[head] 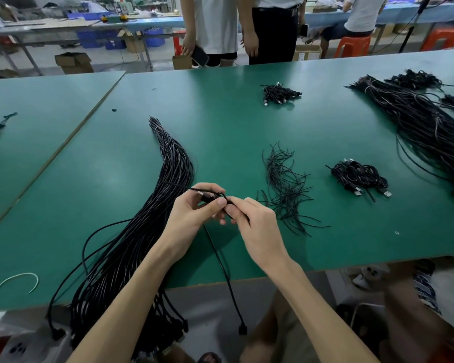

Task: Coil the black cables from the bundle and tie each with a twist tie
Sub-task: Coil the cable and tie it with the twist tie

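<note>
Head camera: the left hand [194, 209] and right hand [256, 222] meet above the green flat surface [247, 121], each grip curled tight, pinching one thin black cable [222, 265] between thumb and fingers (its plug end hangs past the near edge). Just left lies the long bundle of black cables [152, 205]; a loose heap of black twist ties [286, 187] lies right of the hands, tied black coils [357, 176] beyond.

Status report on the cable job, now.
Left hand and right hand both pinch one black cable. Tail hangs over table edge, uncoiled. Twist ties lie loose just right.
</note>
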